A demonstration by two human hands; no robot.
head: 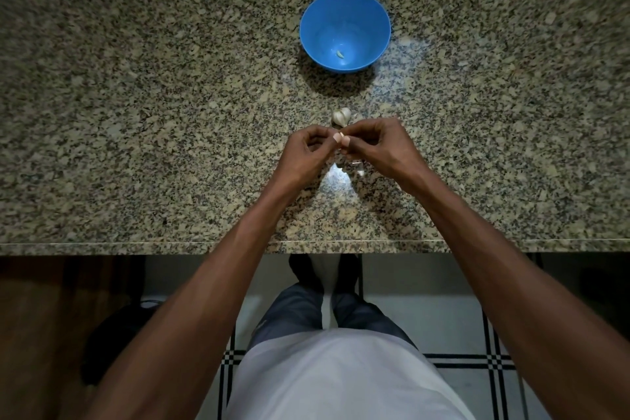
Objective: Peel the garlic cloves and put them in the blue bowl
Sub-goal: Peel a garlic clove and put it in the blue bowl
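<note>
Both hands met above the counter (136,112), midway between its front and back edges. The left hand (306,150) and right hand (378,147) had fingers curled, pinching one clove (342,140) between their thumbs. The garlic (341,117) lay just behind them. Near the back edge stood the bowl (313,41), one peeled clove (340,54) inside.

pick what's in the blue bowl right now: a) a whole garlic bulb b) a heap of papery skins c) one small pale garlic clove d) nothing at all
c: the blue bowl holds a single small pale clove near its bottom, while the garlic bulb lies on the granite counter just beyond the hands.
</note>
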